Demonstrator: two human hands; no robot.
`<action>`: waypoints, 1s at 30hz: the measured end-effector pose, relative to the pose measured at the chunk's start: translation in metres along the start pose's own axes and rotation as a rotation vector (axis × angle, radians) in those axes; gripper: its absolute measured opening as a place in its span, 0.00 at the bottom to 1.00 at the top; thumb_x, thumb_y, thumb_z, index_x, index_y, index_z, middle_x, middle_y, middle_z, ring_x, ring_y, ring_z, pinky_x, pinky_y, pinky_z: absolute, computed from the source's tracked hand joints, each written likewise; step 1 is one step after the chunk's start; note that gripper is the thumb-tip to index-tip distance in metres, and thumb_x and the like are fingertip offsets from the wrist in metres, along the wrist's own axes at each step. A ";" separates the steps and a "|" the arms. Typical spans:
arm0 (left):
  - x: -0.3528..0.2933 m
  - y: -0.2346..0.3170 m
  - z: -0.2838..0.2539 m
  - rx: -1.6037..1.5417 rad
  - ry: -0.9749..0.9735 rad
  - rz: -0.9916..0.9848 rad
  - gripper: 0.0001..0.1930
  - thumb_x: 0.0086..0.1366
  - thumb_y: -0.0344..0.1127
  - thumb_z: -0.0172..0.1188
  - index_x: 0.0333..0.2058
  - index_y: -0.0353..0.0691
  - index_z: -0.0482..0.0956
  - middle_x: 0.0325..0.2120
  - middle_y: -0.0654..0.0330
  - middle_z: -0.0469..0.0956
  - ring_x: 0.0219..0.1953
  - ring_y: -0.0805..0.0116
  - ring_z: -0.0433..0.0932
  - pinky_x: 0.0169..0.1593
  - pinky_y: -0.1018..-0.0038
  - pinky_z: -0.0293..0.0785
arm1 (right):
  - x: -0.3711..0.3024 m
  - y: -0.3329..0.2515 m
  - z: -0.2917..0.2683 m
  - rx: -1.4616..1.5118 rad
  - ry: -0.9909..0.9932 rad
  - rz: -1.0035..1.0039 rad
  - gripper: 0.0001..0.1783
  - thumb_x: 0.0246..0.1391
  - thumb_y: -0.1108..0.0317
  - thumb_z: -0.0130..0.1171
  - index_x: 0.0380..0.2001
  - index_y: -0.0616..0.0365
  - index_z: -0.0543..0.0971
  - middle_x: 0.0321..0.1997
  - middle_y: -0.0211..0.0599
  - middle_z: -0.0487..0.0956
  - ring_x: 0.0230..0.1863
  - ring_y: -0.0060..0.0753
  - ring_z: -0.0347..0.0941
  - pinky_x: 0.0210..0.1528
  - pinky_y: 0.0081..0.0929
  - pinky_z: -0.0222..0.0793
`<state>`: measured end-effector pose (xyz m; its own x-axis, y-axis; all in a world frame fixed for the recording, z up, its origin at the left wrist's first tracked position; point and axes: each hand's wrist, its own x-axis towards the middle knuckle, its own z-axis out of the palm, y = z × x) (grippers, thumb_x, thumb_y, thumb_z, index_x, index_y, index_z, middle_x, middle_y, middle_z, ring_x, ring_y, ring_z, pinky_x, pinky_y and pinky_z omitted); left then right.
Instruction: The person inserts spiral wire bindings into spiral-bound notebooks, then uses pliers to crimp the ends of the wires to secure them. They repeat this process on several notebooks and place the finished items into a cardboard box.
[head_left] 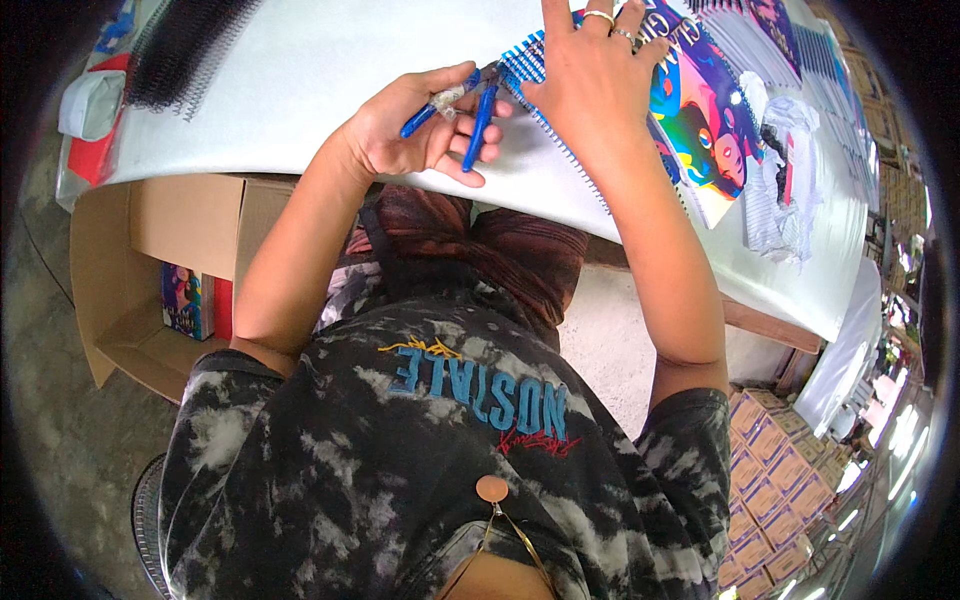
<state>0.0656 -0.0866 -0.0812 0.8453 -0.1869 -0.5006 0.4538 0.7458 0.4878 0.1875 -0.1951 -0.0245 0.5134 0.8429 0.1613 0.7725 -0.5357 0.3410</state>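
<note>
Blue-handled pliers (484, 125) rest in my left hand (405, 125), palm turned up and fingers loosely curled around them. Clear tape wraps one handle. The jaws point at a blue spiral coil (524, 62) on the edge of a bound book, close to or touching its end; which, I cannot tell. My right hand (592, 85), ringed fingers spread, lies flat over the bound edge and hides part of it. Just right of that hand, a notebook with a colourful illustrated cover (708, 125) lies on the white-covered table (330, 60).
A bundle of black spiral coils (185, 55) lies at the far left. Crumpled plastic wrap (785, 180) and stacked bound notebooks (825, 75) are on the right. Below the table's left edge stands an open cardboard box (185, 225) with books inside. Stacked cartons (765, 480) fill the lower right.
</note>
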 end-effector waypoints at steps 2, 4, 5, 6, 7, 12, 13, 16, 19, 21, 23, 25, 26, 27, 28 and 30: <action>0.000 0.004 -0.009 0.050 -0.034 0.005 0.28 0.66 0.57 0.36 0.42 0.34 0.70 0.24 0.60 0.70 0.23 0.74 0.71 0.20 0.76 0.71 | 0.000 0.001 0.006 -0.007 0.027 -0.003 0.55 0.33 0.54 0.70 0.63 0.55 0.51 0.61 0.62 0.57 0.63 0.62 0.51 0.58 0.61 0.50; -0.004 0.011 0.002 0.400 0.190 -0.004 0.27 0.67 0.55 0.37 0.41 0.33 0.71 0.21 0.60 0.69 0.22 0.75 0.70 0.19 0.77 0.70 | -0.001 -0.002 -0.015 0.023 -0.036 -0.002 0.55 0.33 0.54 0.70 0.63 0.54 0.52 0.61 0.61 0.57 0.63 0.61 0.51 0.58 0.61 0.50; -0.007 0.015 0.010 0.575 0.304 -0.010 0.27 0.67 0.55 0.37 0.40 0.33 0.71 0.20 0.60 0.68 0.22 0.75 0.70 0.18 0.78 0.69 | -0.002 -0.003 -0.024 0.047 -0.089 0.001 0.54 0.34 0.54 0.70 0.63 0.54 0.52 0.61 0.61 0.57 0.63 0.61 0.52 0.58 0.61 0.50; -0.010 0.019 0.024 0.858 0.380 -0.037 0.27 0.67 0.54 0.37 0.39 0.31 0.71 0.19 0.60 0.70 0.22 0.74 0.72 0.19 0.77 0.70 | -0.003 -0.002 -0.025 0.047 -0.081 -0.004 0.54 0.34 0.53 0.69 0.63 0.54 0.52 0.62 0.59 0.57 0.63 0.61 0.52 0.58 0.61 0.51; -0.004 0.017 0.026 1.201 0.452 0.001 0.27 0.67 0.54 0.37 0.39 0.31 0.71 0.20 0.59 0.71 0.23 0.73 0.73 0.19 0.76 0.71 | -0.004 -0.002 -0.025 0.047 -0.072 -0.010 0.54 0.34 0.53 0.69 0.63 0.54 0.52 0.62 0.58 0.58 0.63 0.60 0.52 0.57 0.60 0.51; -0.004 0.020 0.021 1.116 0.384 -0.055 0.30 0.66 0.56 0.37 0.44 0.30 0.70 0.28 0.53 0.76 0.36 0.61 0.78 0.29 0.67 0.77 | -0.005 0.001 -0.011 -0.049 0.006 -0.057 0.54 0.35 0.50 0.67 0.64 0.50 0.51 0.63 0.48 0.58 0.63 0.57 0.52 0.55 0.59 0.54; -0.010 0.024 0.016 0.732 0.271 -0.118 0.30 0.66 0.56 0.37 0.44 0.30 0.69 0.29 0.53 0.76 0.39 0.60 0.77 0.31 0.65 0.78 | -0.005 0.000 -0.017 -0.037 -0.022 -0.069 0.53 0.36 0.50 0.67 0.64 0.49 0.51 0.63 0.47 0.58 0.63 0.57 0.52 0.55 0.59 0.54; -0.015 0.009 0.000 0.176 0.002 -0.099 0.31 0.66 0.57 0.35 0.49 0.31 0.66 0.34 0.51 0.74 0.41 0.55 0.76 0.38 0.56 0.77 | -0.005 -0.002 -0.017 -0.042 -0.050 -0.067 0.53 0.37 0.49 0.66 0.64 0.47 0.50 0.63 0.44 0.58 0.63 0.56 0.52 0.54 0.59 0.54; -0.012 0.000 -0.012 -0.046 -0.121 -0.108 0.32 0.67 0.57 0.33 0.51 0.31 0.65 0.37 0.50 0.73 0.43 0.52 0.75 0.43 0.49 0.74 | -0.004 0.000 -0.027 0.017 -0.121 -0.093 0.53 0.38 0.51 0.66 0.65 0.47 0.49 0.62 0.43 0.59 0.63 0.56 0.52 0.54 0.60 0.54; -0.008 0.001 -0.013 -0.116 -0.140 -0.099 0.31 0.67 0.57 0.33 0.51 0.31 0.65 0.37 0.50 0.73 0.44 0.52 0.74 0.44 0.48 0.73 | -0.002 0.004 -0.024 0.066 -0.139 -0.109 0.53 0.38 0.52 0.65 0.65 0.47 0.49 0.62 0.43 0.59 0.63 0.57 0.52 0.54 0.61 0.53; -0.009 0.003 -0.005 -0.096 -0.078 -0.107 0.31 0.67 0.56 0.33 0.50 0.32 0.66 0.35 0.52 0.72 0.40 0.56 0.75 0.41 0.54 0.75 | -0.005 0.002 -0.024 0.011 -0.108 -0.099 0.52 0.39 0.53 0.65 0.65 0.47 0.49 0.62 0.43 0.59 0.63 0.57 0.52 0.54 0.62 0.53; -0.009 0.005 -0.008 -0.126 -0.113 -0.118 0.30 0.67 0.56 0.33 0.49 0.32 0.66 0.31 0.55 0.72 0.35 0.60 0.75 0.37 0.60 0.75 | -0.006 0.001 -0.020 -0.007 -0.062 -0.094 0.51 0.39 0.54 0.64 0.65 0.47 0.49 0.62 0.43 0.60 0.63 0.58 0.52 0.54 0.63 0.53; -0.006 0.005 -0.021 -0.168 -0.180 -0.129 0.30 0.68 0.56 0.33 0.48 0.33 0.66 0.29 0.57 0.71 0.32 0.63 0.74 0.34 0.63 0.74 | -0.005 0.000 -0.014 0.001 -0.035 -0.093 0.51 0.40 0.54 0.64 0.65 0.47 0.49 0.62 0.43 0.60 0.63 0.58 0.52 0.54 0.63 0.52; -0.004 0.006 -0.030 -0.210 -0.247 -0.138 0.29 0.68 0.56 0.33 0.47 0.33 0.67 0.26 0.59 0.70 0.29 0.66 0.74 0.32 0.66 0.74 | -0.004 0.000 -0.010 0.010 -0.007 -0.094 0.50 0.40 0.55 0.64 0.65 0.47 0.49 0.61 0.43 0.60 0.63 0.58 0.52 0.54 0.63 0.52; -0.013 0.015 -0.011 0.035 -0.035 -0.134 0.27 0.68 0.54 0.34 0.43 0.32 0.68 0.20 0.64 0.66 0.23 0.71 0.69 0.26 0.70 0.69 | -0.007 0.000 -0.026 0.035 -0.085 -0.107 0.49 0.41 0.55 0.62 0.65 0.47 0.49 0.61 0.43 0.60 0.62 0.59 0.52 0.54 0.64 0.51; -0.013 0.027 0.027 1.078 0.221 -0.172 0.25 0.68 0.50 0.35 0.46 0.33 0.68 0.31 0.50 0.67 0.27 0.62 0.75 0.29 0.65 0.73 | -0.003 0.001 -0.004 0.012 0.000 -0.095 0.50 0.41 0.54 0.63 0.65 0.48 0.49 0.61 0.44 0.60 0.62 0.60 0.52 0.55 0.65 0.51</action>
<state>0.0744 -0.0813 -0.0417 0.7276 -0.0365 -0.6850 0.6580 -0.2452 0.7120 0.1852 -0.1979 -0.0207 0.4377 0.8898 0.1293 0.8219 -0.4543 0.3436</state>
